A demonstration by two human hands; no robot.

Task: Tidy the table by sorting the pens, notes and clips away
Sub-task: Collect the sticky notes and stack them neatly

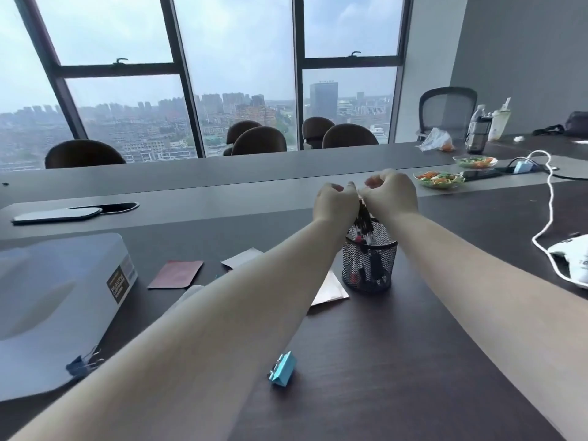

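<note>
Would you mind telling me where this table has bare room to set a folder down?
The dark wood right of the teal binder clip and in front of the mesh pen cup is bare. The grey strip beyond both hands, between phone and salad bowl, is free too. It is crowded between the plastic box and the cup: notes lie there.

Your pens (363,218) are a dark bunch sticking up out of the black mesh pen cup (369,265), leaning a bit left, and more pens show through the mesh lower down. You've got notes lying flat on the table: a dark red one (176,274) left of the cup, a white one (241,258) next to it, and a pale one (329,291) tucked against the cup's base. Nearer you, a turquoise binder clip (282,370) lies on its side, and a dark blue clip (83,363) sits at the left.
</note>
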